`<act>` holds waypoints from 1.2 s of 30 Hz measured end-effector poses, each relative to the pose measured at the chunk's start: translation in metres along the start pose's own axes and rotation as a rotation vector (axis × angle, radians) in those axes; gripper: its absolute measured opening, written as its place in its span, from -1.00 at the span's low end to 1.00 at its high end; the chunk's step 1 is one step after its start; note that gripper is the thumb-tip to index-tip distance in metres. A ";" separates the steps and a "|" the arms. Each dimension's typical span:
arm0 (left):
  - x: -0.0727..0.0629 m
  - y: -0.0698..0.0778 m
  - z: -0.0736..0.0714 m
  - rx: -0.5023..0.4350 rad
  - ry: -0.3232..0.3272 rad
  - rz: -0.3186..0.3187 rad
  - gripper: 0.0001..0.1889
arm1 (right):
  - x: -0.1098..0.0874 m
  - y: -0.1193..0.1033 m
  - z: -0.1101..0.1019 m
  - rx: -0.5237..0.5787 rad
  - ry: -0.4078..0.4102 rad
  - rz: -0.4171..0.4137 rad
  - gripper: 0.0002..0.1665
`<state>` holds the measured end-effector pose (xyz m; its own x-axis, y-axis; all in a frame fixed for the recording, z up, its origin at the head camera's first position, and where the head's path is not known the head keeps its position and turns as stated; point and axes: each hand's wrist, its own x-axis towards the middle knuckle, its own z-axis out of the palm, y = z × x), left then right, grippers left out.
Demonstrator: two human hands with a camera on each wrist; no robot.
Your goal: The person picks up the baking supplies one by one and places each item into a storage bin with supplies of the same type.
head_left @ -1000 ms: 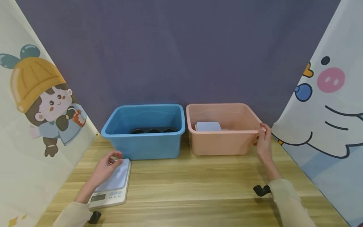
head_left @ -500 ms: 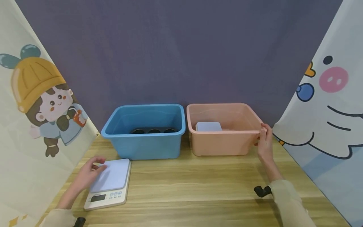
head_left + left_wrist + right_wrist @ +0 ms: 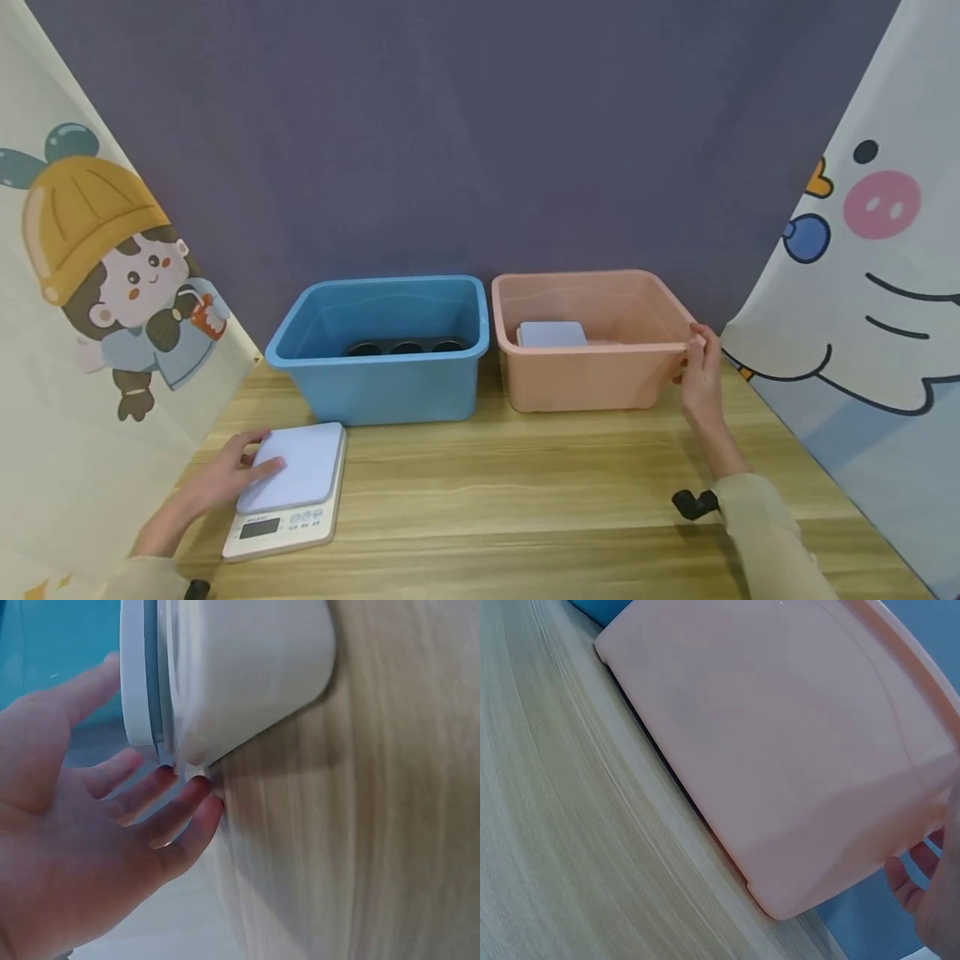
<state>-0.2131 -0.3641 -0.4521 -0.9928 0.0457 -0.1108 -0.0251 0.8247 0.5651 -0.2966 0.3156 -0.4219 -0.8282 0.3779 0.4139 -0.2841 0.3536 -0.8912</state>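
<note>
A white kitchen scale with a small display and buttons lies on the table at the left. My left hand is at its left side, thumb over the weighing plate and fingers along the edge. In the left wrist view the fingertips are right at the scale's side, slightly bent and spread. My right hand grips the front right rim corner of a pink plastic bin, thumb on the rim and fingers round the outside. Inside this bin a white, flat square-topped thing shows.
A blue plastic bin stands left of the pink one, behind the scale. In it is a dark thing with round openings. The wooden table is bordered by a dark backdrop and printed side panels.
My left hand has moved left from above the weighing plate, then down to the scale's left edge, its thumb and fingers spreading. The right hand has kept its hold on the pink bin.
</note>
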 end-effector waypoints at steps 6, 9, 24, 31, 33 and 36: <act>0.004 -0.001 -0.006 0.009 -0.083 -0.027 0.03 | 0.002 0.000 0.000 -0.022 0.004 0.018 -0.47; 0.006 -0.002 -0.009 0.018 -0.103 -0.017 0.02 | 0.006 0.014 0.001 -0.022 0.012 0.024 -0.46; 0.008 0.002 0.002 0.026 -0.094 0.100 -0.11 | -0.001 -0.001 -0.002 -0.029 0.008 0.012 -0.47; 0.011 0.021 0.015 -0.011 -0.090 0.102 -0.11 | 0.000 0.001 -0.003 -0.018 0.025 -0.005 -0.47; 0.011 0.027 0.019 -0.039 -0.113 0.107 -0.11 | 0.000 0.001 -0.003 -0.021 0.023 -0.003 -0.47; 0.010 0.036 0.025 -0.084 -0.147 0.092 -0.10 | -0.001 0.000 -0.002 -0.017 0.018 0.001 -0.47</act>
<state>-0.2212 -0.3205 -0.4532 -0.9636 0.2058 -0.1706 0.0489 0.7632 0.6443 -0.2950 0.3169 -0.4221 -0.8196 0.3934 0.4165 -0.2748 0.3680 -0.8883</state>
